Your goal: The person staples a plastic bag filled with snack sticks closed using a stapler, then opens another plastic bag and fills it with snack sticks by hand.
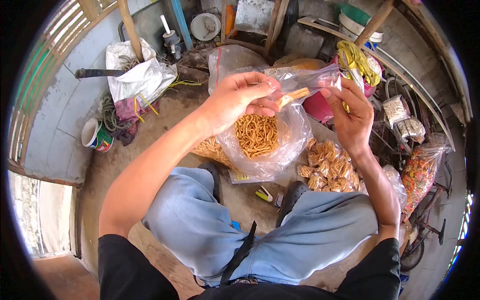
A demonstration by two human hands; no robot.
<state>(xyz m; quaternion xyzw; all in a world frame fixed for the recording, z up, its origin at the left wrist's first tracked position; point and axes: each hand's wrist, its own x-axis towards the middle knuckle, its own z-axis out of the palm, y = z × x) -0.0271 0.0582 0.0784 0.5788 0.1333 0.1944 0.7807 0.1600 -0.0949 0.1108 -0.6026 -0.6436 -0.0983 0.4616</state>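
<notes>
Above a big open bag of snacks, both hands hold a small clear plastic bag. My left hand is closed at the bag's left end, thumb on top. Beside its fingertips a few pale snack sticks show; I cannot tell whether they are inside the small bag or in the fingers. My right hand pinches the bag's other end between thumb and fingers. Below sits the large clear plastic bag, its mouth folded outward, full of thin brown snack sticks.
Right of the large bag lies a pile of small filled snack packets. A green-handled tool and a lighter-like item rest on the floor between my feet. White sack at left; bag of colourful snacks and bicycle at right.
</notes>
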